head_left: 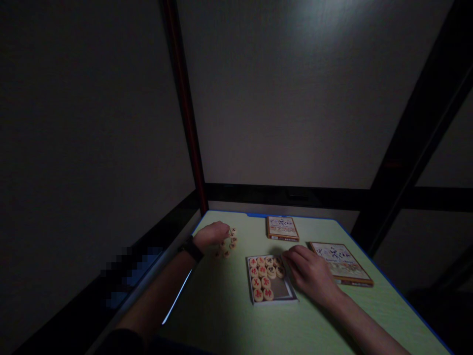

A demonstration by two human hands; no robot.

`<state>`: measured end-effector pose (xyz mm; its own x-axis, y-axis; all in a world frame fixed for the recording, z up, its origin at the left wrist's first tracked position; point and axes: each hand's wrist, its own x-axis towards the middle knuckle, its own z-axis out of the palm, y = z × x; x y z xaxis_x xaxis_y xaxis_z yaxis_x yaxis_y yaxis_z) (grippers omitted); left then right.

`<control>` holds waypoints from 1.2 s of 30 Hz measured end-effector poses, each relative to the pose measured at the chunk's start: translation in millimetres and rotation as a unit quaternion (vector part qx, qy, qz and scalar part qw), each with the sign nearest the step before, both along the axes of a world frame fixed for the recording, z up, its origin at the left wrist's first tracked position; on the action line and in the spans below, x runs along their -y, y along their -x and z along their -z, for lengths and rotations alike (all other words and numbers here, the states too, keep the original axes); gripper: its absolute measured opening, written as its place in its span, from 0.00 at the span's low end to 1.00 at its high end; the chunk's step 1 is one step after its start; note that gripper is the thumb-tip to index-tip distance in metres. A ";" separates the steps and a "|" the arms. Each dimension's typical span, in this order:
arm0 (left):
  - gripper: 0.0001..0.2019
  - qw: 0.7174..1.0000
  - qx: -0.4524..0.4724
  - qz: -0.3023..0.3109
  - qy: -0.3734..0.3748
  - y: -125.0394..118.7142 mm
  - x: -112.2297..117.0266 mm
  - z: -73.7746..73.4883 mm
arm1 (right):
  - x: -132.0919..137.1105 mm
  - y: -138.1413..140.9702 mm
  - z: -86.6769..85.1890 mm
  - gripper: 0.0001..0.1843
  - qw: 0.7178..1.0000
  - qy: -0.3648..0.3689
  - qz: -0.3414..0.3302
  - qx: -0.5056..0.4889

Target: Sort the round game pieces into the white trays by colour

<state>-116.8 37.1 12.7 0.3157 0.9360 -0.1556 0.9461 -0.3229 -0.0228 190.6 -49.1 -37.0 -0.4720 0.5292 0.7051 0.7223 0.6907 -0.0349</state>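
Observation:
A shallow open box (275, 301) lies before me, holding round Chinese chess pieces (262, 271) with red and dark characters. Its lower right part shows a bare floor. At the box's upper right corner is my right hand (310, 270), fingers bent and closed together beside a dark-marked piece (280, 272). Whatever these fingers grip is hidden. Farther left, my left hand (212, 233) reaches over the table at several loose chess pieces (233, 240). Its fingers look closed together, with the tips by the farthest loose piece; what they hold cannot be seen.
One printed flat box (283, 228) lies near the far edge of the pale green table (221, 305). Another printed box (342, 262) is right of my right hand. Grey wall panels (281, 108) rise behind the table. A dark wristband (192, 248) circles my left wrist.

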 end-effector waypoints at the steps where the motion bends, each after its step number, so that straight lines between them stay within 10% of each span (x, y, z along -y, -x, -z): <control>1: 0.14 1.000 0.006 0.001 -0.010 -1.9 -1.8 -1.2 | 0.4 0.1 -0.5 0.14 1.000 0.002 0.000 0.001; 18: 0.09 0.998 0.024 -0.053 -0.039 -33.9 -47.3 17.5 | 2.1 1.1 4.5 0.14 1.000 0.008 -0.003 0.003; 36: 0.12 1.000 0.014 0.004 -0.002 -18.0 -22.5 14.4 | 0.9 0.7 0.2 0.13 1.000 0.008 0.010 0.000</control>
